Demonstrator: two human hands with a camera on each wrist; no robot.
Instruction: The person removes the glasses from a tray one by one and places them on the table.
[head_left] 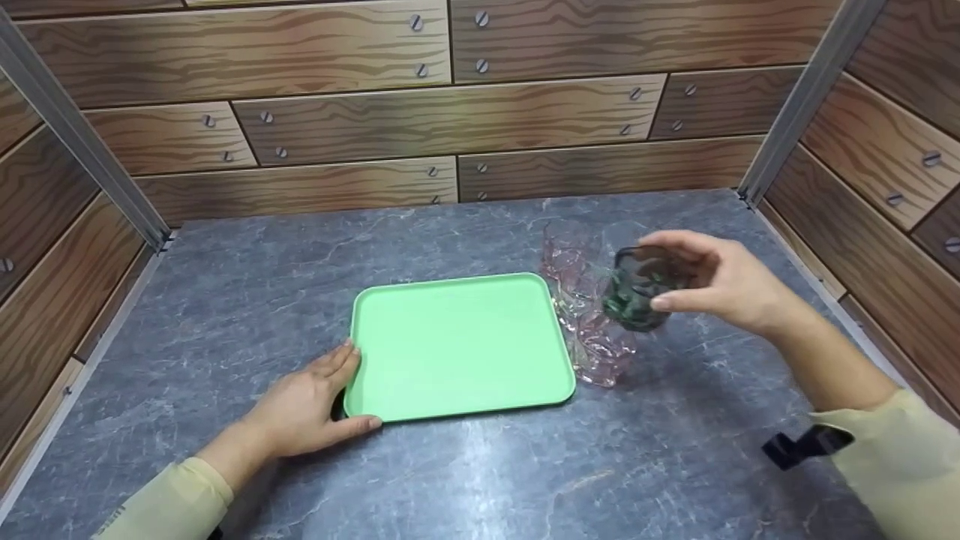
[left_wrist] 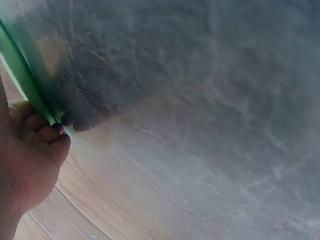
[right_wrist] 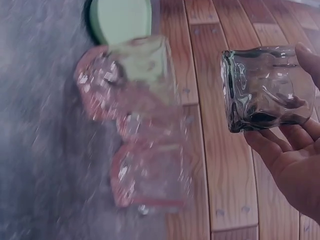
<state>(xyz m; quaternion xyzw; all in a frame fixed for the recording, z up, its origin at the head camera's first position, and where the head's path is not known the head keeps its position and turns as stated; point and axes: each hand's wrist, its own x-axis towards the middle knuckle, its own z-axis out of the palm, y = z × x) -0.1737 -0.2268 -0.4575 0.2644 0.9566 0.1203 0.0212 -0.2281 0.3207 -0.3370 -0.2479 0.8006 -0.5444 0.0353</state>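
My right hand holds a dark grey-green drinking glass between thumb and fingers, raised above the table. In the right wrist view this glass is see-through with wavy walls and thick at its base. My left hand grips the near left corner of a flat green tray, thumb at the front edge and fingers along the left rim. The left wrist view shows its curled fingers against the tray rim. Nothing lies on the tray.
Beside the tray's right edge stands a row of clear pinkish glasses, the nearest glass and the farthest glass among them. The grey marbled table is bounded by wood-patterned walls at the back and both sides.
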